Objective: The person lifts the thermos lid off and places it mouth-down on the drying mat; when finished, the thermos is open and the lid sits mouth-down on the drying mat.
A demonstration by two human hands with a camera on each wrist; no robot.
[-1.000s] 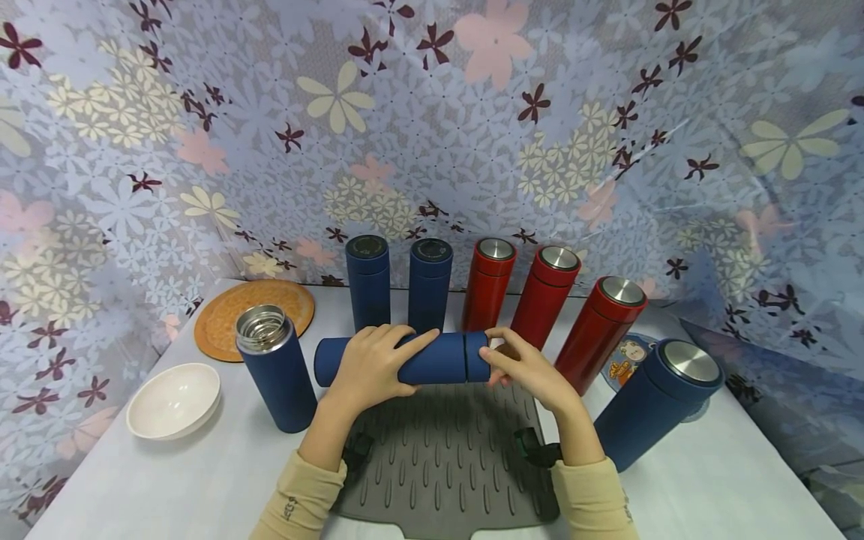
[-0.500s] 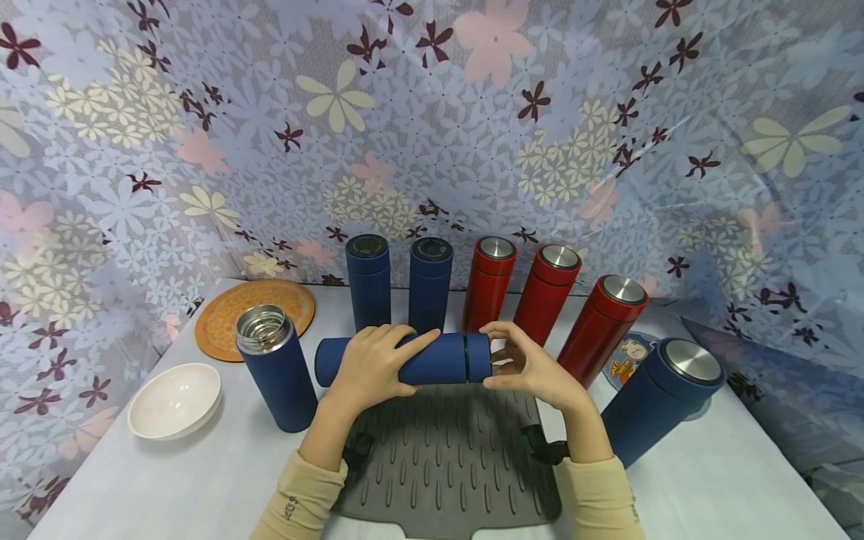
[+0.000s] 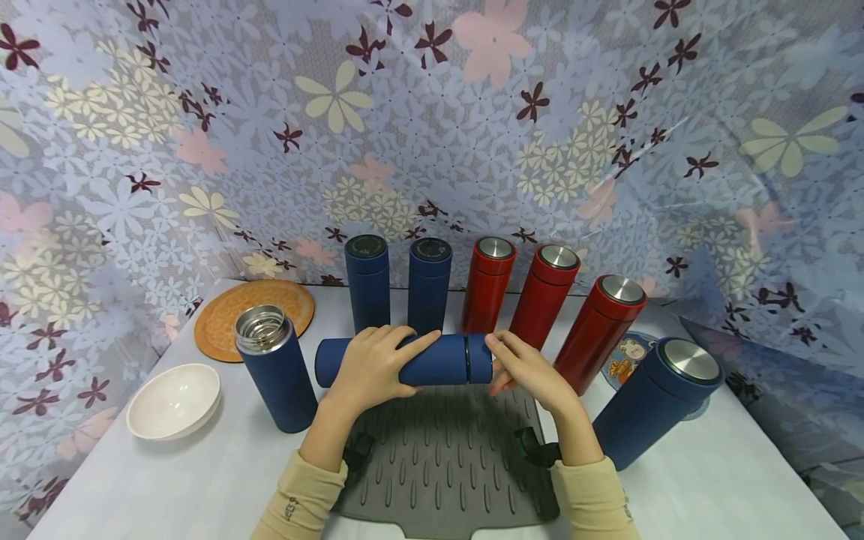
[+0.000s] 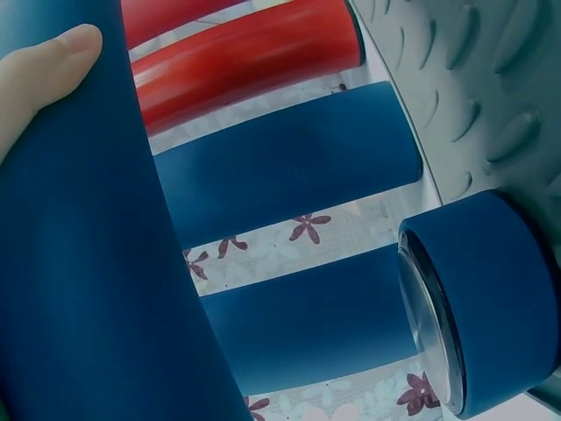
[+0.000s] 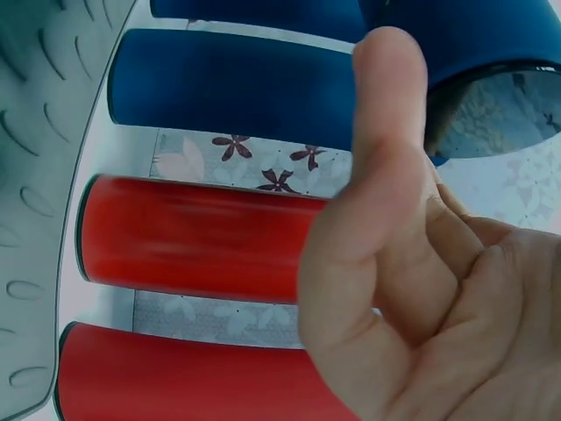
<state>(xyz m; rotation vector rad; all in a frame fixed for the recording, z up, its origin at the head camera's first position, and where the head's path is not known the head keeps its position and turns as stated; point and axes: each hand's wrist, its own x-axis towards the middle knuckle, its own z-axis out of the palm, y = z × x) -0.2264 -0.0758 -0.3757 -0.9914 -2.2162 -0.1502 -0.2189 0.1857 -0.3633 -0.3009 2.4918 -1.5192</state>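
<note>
A blue thermos (image 3: pixel 439 358) lies level above the grey ridged mat (image 3: pixel 439 457), its cap (image 3: pixel 480 358) at the right end. My left hand (image 3: pixel 378 364) grips the body from above, thumb pressed along it; the left wrist view shows the thumb (image 4: pixel 70 61) on the blue surface. My right hand (image 3: pixel 529 371) pinches the cap's end, thumb (image 5: pixel 390 96) at its rim in the right wrist view. A thin dark seam shows between cap and body. The right hand's other fingers are partly hidden behind the cap.
An uncapped blue thermos (image 3: pixel 278 375) stands left near a white bowl (image 3: pixel 174 401) and an orange round board (image 3: pixel 216 319). Behind stand two blue and several red thermoses (image 3: pixel 599 330). A larger blue one (image 3: pixel 655 405) stands right. A loose cap (image 4: pixel 491 298) sits on the mat.
My right hand opened its fingers around the cap's end, then closed them on it again with the wrist turned. The left hand and thermos have barely moved. The seam looks slightly wider.
</note>
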